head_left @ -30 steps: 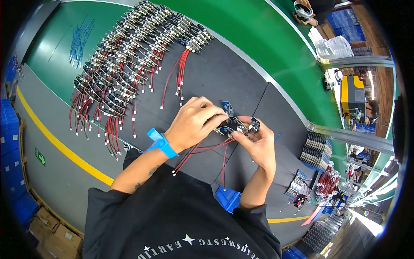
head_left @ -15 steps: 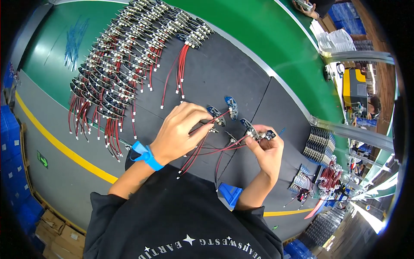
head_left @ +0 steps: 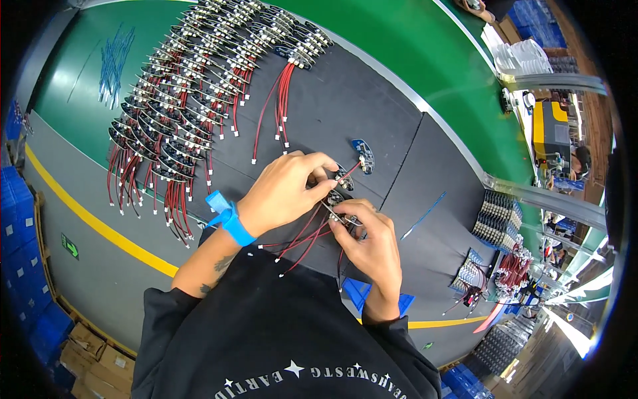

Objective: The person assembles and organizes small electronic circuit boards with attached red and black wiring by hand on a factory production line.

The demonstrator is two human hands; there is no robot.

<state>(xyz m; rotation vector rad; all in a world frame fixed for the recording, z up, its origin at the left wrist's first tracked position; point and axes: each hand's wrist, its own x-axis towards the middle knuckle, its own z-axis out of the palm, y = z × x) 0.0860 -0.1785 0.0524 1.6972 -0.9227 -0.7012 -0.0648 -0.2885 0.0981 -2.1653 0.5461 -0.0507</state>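
Note:
My left hand (head_left: 279, 193), with a blue band (head_left: 230, 223) at its wrist, is closed, thumb and forefinger pinching at a small curved circuit board (head_left: 334, 198). My right hand (head_left: 372, 243) grips another board (head_left: 352, 221) between thumb and fingers, right beside the left fingertips. Red and black wires (head_left: 307, 243) trail from the boards toward my body. Just past my fingers lies a dark board (head_left: 344, 178), partly hidden. Farther off, a blue-edged curved board (head_left: 363, 157) rests on the dark mat, with a wire running toward my hands. My fingers hide where the held boards meet.
Rows of wired curved boards (head_left: 193, 93) cover the mat's left side. A blue strip (head_left: 424, 216) lies to the right, and blue strips (head_left: 116, 66) lie far left. Stacked boards (head_left: 497, 218) and bundled red wires (head_left: 510, 271) sit at the right. A co-worker's hand (head_left: 475, 8) shows top right.
My right hand has moved left with its board, up to the left hand. The blue strip on the right now shows in full. My left hand has shifted slightly right.

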